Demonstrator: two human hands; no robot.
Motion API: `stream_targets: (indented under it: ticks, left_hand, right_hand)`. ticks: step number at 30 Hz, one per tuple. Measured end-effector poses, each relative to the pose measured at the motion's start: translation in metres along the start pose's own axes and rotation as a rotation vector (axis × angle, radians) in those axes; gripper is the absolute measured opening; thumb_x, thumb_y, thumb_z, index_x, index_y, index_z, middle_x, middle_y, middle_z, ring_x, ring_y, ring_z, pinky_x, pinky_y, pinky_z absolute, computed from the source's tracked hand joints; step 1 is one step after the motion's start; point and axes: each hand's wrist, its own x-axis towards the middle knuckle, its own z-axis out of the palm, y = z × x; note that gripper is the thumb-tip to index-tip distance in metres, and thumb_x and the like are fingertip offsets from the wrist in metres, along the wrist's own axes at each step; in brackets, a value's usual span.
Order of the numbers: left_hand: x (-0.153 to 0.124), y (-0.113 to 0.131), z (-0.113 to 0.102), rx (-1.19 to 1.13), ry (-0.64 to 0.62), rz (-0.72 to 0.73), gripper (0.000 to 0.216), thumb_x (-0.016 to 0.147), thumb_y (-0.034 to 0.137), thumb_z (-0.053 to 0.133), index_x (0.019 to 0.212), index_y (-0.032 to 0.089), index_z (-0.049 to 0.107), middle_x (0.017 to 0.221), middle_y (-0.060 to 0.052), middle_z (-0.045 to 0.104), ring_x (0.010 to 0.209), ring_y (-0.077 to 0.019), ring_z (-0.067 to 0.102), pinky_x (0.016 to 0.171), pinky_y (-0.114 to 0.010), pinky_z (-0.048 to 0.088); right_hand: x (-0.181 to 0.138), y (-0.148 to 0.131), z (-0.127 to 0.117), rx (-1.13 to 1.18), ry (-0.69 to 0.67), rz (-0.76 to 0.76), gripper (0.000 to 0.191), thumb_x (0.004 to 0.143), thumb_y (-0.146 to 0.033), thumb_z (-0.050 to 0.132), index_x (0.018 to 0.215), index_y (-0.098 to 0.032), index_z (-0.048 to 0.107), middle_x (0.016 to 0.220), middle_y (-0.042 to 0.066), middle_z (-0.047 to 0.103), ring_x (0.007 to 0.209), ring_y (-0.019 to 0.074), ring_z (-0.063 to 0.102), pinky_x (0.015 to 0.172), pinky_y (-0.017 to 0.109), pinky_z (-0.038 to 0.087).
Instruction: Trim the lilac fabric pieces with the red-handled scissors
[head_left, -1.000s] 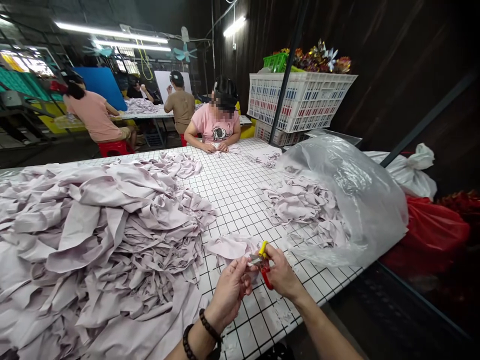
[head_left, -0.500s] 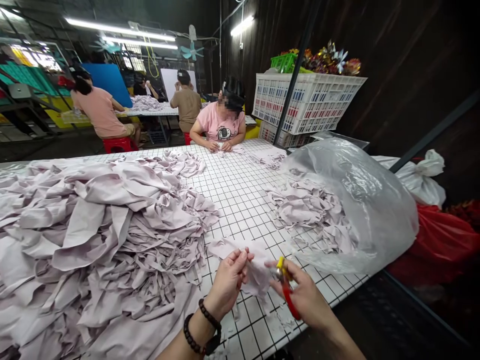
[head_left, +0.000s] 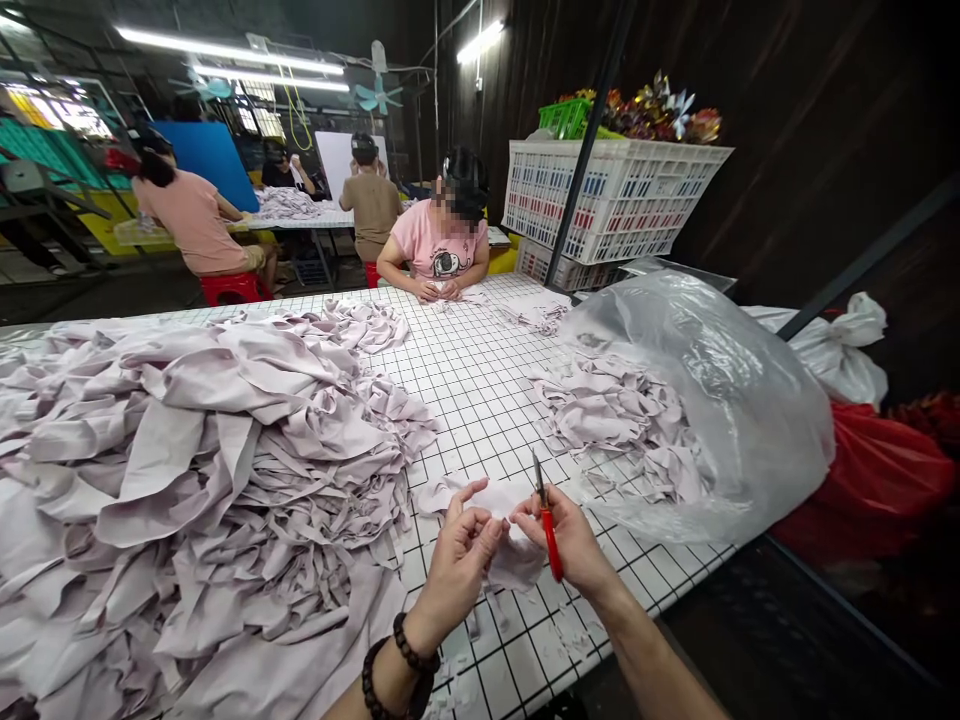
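My left hand (head_left: 466,550), with dark beaded bracelets at the wrist, pinches a pale lilac piece of cloth (head_left: 519,562) between thumb and fingers. Close beside it, my right hand (head_left: 566,535) grips small scissors (head_left: 550,540) with red handles, their dark blades pointing up and away. The right thumb and fingertip also meet at the edge of the cloth, near the left fingertips. Part of the cloth lies on the grid-lined white table (head_left: 480,410), and part is hidden behind my hands.
A large heap of lilac cloth (head_left: 202,480) covers the left side. On the right, a smaller cloth pile (head_left: 615,400) lies against a clear plastic bag (head_left: 720,400). Small scraps (head_left: 570,635) dot the near edge. Across the table sits a co-worker (head_left: 442,245); white crates (head_left: 615,200) stand behind.
My right hand has moved left to the cloth, and the scissors have turned so their blades point upward. The left hand has shifted slightly, with its index finger lifted.
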Motion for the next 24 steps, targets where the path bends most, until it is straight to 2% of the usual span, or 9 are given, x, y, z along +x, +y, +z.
stream_targets:
  ticks: [2, 4, 7, 10, 13, 17, 24]
  left_hand:
    - [0.001, -0.001, 0.002, -0.111, -0.062, -0.03, 0.03, 0.086, 0.045, 0.058, 0.078, 0.015, 0.06, 0.101, -0.01, 0.062, 0.053, -0.0076, 0.049, 0.05, -0.023, 0.041]
    - [0.003, -0.004, 0.004, -0.222, -0.117, -0.056, 0.028, 0.089, 0.043, 0.055, 0.085, 0.016, 0.058, 0.086, -0.006, 0.064, 0.048, -0.0062, 0.046, 0.05, -0.022, 0.039]
    - [0.006, -0.009, 0.007, -0.255, -0.116, -0.062, 0.025, 0.089, 0.04, 0.056, 0.086, 0.015, 0.055, 0.065, 0.002, 0.058, 0.047, -0.0065, 0.048, 0.051, -0.021, 0.039]
    - [0.007, -0.012, 0.008, -0.17, -0.076, -0.051, 0.025, 0.088, 0.039, 0.059, 0.085, 0.014, 0.057, 0.068, 0.001, 0.058, 0.049, -0.0068, 0.052, 0.053, -0.02, 0.041]
    - [0.007, -0.014, 0.009, -0.084, -0.08, -0.026, 0.024, 0.088, 0.038, 0.058, 0.086, 0.014, 0.058, 0.069, 0.001, 0.059, 0.05, -0.0071, 0.053, 0.053, -0.02, 0.041]
    - [0.005, -0.016, 0.008, -0.025, -0.112, -0.006, 0.025, 0.089, 0.039, 0.056, 0.089, 0.014, 0.06, 0.065, 0.002, 0.055, 0.05, -0.0079, 0.053, 0.05, -0.02, 0.041]
    - [0.0, -0.01, 0.003, 0.055, -0.146, 0.03, 0.024, 0.091, 0.037, 0.054, 0.089, 0.015, 0.062, 0.07, 0.001, 0.053, 0.053, -0.0078, 0.054, 0.051, -0.019, 0.042]
  right_hand:
    - [-0.007, -0.006, -0.008, -0.09, -0.012, 0.047, 0.026, 0.074, -0.035, 0.072, 0.078, -0.02, 0.05, 0.072, -0.003, 0.055, 0.063, 0.0117, 0.049, 0.059, 0.023, 0.04]
    - [-0.016, -0.013, -0.016, -0.231, -0.013, 0.066, 0.025, 0.075, -0.036, 0.07, 0.076, -0.021, 0.05, 0.069, -0.004, 0.052, 0.062, 0.0121, 0.047, 0.058, 0.023, 0.038]
    - [-0.03, -0.025, -0.027, -0.509, -0.024, 0.077, 0.027, 0.077, -0.039, 0.066, 0.071, -0.022, 0.046, 0.062, -0.005, 0.046, 0.059, 0.0124, 0.043, 0.055, 0.024, 0.035]
    - [-0.043, -0.035, -0.032, -0.83, -0.054, 0.067, 0.034, 0.077, -0.044, 0.064, 0.065, -0.022, 0.041, 0.055, -0.006, 0.043, 0.056, 0.0134, 0.04, 0.056, 0.026, 0.033]
    - [-0.05, -0.041, -0.031, -1.051, -0.059, 0.03, 0.035, 0.076, -0.048, 0.063, 0.066, -0.022, 0.042, 0.057, -0.004, 0.049, 0.06, 0.016, 0.044, 0.065, 0.029, 0.034]
    - [-0.052, -0.046, -0.025, -1.122, -0.076, -0.008, 0.031, 0.079, -0.049, 0.059, 0.07, -0.022, 0.045, 0.065, -0.004, 0.056, 0.061, 0.0157, 0.047, 0.072, 0.033, 0.034]
    - [-0.048, -0.052, -0.018, -1.142, -0.068, -0.082, 0.03, 0.08, -0.049, 0.057, 0.071, -0.022, 0.045, 0.068, -0.003, 0.058, 0.064, 0.0159, 0.051, 0.077, 0.035, 0.032]
